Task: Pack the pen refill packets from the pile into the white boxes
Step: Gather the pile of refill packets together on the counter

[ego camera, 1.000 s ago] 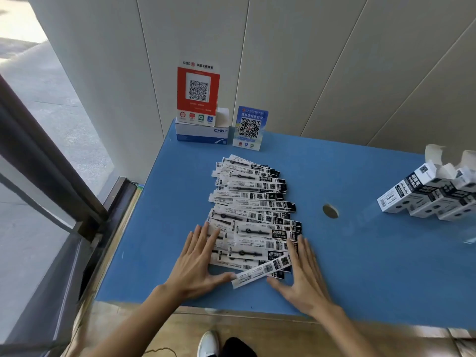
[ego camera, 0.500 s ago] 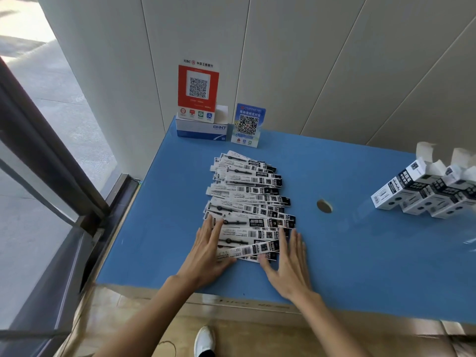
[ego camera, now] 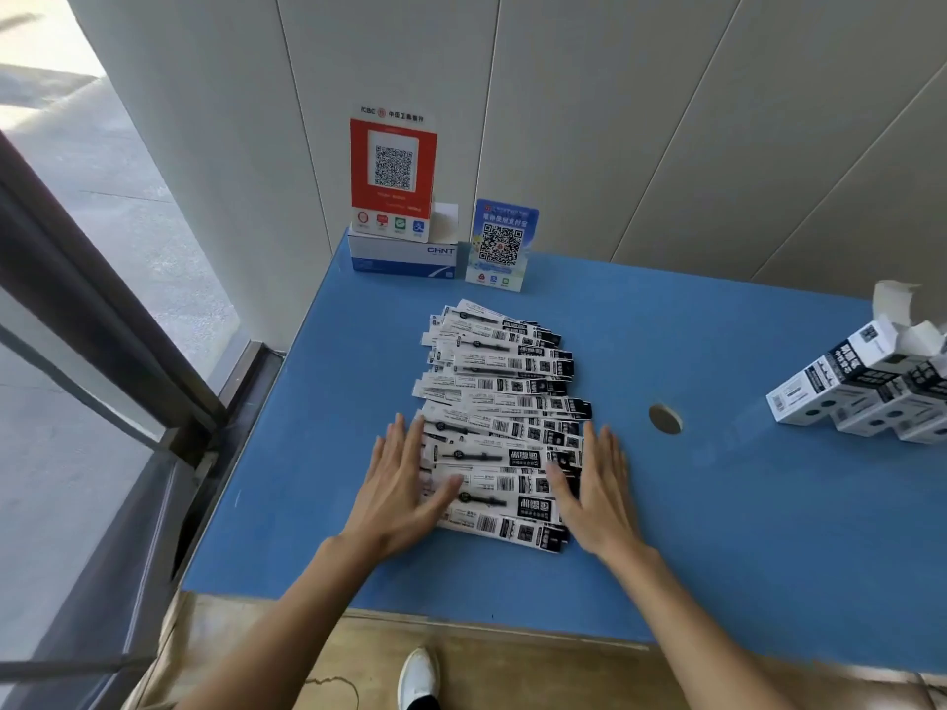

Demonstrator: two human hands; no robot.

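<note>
Evidently the pile of pen refill packets [ego camera: 499,422] is being squared up before any packet is lifted; it is lying fanned out along the middle of the blue table [ego camera: 717,530], running from the near edge toward the wall, the packets overlapping and slightly skewed. The near end of the pile is being bracketed by both hands: the left hand [ego camera: 399,484] is being held flat with fingers straight against the left ends of the packets, its thumb lying across the lowest ones; the right hand [ego camera: 597,489] is likewise being held flat and straight-fingered against the right ends; nothing is being gripped by either. The step is judged to be best done by pressing inward evenly from both sides, so that the ends are being aligned rather than buckled; only a manageable batch from the near end should be gathered, since the thin sleeves are likely to slip over one another if too many are being squeezed at once. The white boxes [ego camera: 866,386] are lying well apart at the right edge, at least one with a flap standing open; a batch would have to be carried across, past the round hole [ego camera: 665,418] in the tabletop. By the wall, a red QR sign [ego camera: 393,171], a blue QR sign [ego camera: 501,246] and a small carton [ego camera: 402,254] are standing clear of the work.
</note>
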